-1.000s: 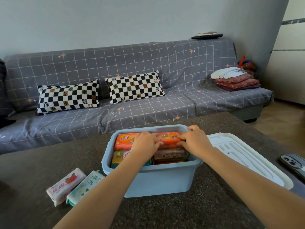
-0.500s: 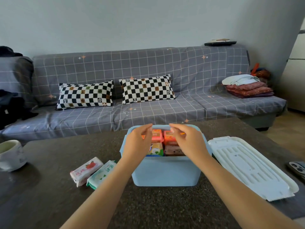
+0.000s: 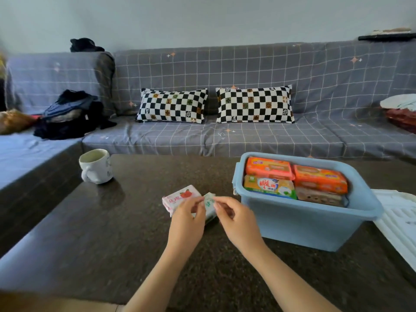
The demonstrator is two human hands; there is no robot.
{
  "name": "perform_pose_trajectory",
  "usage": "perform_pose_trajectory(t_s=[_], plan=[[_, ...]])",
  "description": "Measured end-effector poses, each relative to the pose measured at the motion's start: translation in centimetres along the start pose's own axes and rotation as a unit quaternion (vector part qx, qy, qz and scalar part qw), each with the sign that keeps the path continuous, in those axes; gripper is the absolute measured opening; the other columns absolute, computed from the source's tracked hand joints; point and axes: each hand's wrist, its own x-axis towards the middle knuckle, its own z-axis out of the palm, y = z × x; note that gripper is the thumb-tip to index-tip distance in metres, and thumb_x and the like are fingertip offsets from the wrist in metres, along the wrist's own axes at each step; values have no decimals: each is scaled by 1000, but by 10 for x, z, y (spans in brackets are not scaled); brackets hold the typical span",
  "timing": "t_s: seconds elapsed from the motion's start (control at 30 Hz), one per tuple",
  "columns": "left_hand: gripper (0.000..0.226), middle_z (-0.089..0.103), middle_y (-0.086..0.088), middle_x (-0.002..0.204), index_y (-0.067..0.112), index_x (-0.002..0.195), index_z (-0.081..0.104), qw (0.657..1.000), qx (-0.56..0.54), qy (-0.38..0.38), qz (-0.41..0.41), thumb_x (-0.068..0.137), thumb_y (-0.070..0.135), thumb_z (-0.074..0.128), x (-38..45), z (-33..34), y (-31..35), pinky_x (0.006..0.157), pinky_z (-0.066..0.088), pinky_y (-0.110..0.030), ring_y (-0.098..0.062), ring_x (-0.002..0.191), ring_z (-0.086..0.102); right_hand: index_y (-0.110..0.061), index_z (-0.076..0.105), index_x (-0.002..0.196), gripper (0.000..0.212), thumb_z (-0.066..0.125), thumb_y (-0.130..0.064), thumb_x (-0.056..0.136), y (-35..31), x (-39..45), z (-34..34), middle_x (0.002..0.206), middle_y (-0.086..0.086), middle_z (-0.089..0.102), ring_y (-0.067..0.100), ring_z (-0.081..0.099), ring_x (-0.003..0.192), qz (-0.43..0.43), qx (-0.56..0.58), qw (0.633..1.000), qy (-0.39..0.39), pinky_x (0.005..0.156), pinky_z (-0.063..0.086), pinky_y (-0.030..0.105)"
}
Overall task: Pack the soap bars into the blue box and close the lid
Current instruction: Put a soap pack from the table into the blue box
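On the table (image 3: pixel 112 233), red-strawberry-labelled soap bar (image 3: pixel 180 195).

Bench (image 3: pixel 112 244): dark, speckled.
On it: white mug (image 3: pixel 96 165), two soap bars (image 3: pixel 181 195), blue box (image 3: pixel 304 221), white lid (image 3: pixel 398 224).

Ahead of you a plain pale wall (image 3: pixel 202 16) runs behind a long sofa (image 3: pixel 258 140) under a grey grid-patterned cover. Two black-and-white checkered cushions (image 3: pixel 172 105) lean side by side against its backrest. Dark clothes (image 3: pixel 72 113) are heaped at its left end, folded fabrics (image 3: pixel 400 109) at its right. Nearer you lies the dark speckled tabletop (image 3: pixel 112 233), glossy under soft light.
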Motion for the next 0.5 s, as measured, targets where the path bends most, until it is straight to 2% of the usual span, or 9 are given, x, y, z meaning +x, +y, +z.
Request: perform_pose_trajectory(t_s=[0.13,0.23,0.33,0.4,0.5], plan=[[38,49,-2,139,20,131,54,998,11,-11,-64,95,29,45,11,8,-37,102,43,-34,-18,125,48,-20,54,129,37,52,-28,94,18,20,27,133,-2,57,8,54,117,93,18,994,-50,88,42,14],[46,38,-6,147,18,139,44,994,-3,-27,-110,95,31,46,15,12,-47,109,39,-41,-21,133,39,-18,49,134,42,52,-29,93,33,36,40,143,1,46,14,44,130,107,-29,993,-49,104,38,27],[53,29,-8,152,18,146,34,989,-22,-43,-141,96,31,45,19,17,-52,111,36,-41,-22,137,36,-17,40,142,50,49,-29,94,43,49,49,154,2,28,17,24,142,113,-98,987,-57,114,24,34],[54,29,-7,152,16,147,30,985,-44,-42,-161,97,28,42,21,20,-53,110,38,-38,-22,134,40,-17,32,146,55,49,-30,95,48,57,54,157,5,19,22,17,145,140,-113,981,-74,116,20,38],[49,44,-3,144,15,145,36,973,-110,-35,-201,96,18,41,23,26,-51,101,43,-30,-18,126,49,-13,25,148,62,51,-28,93,52,65,60,154,9,27,24,24,142,185,-72,976,-88,113,26,37]])
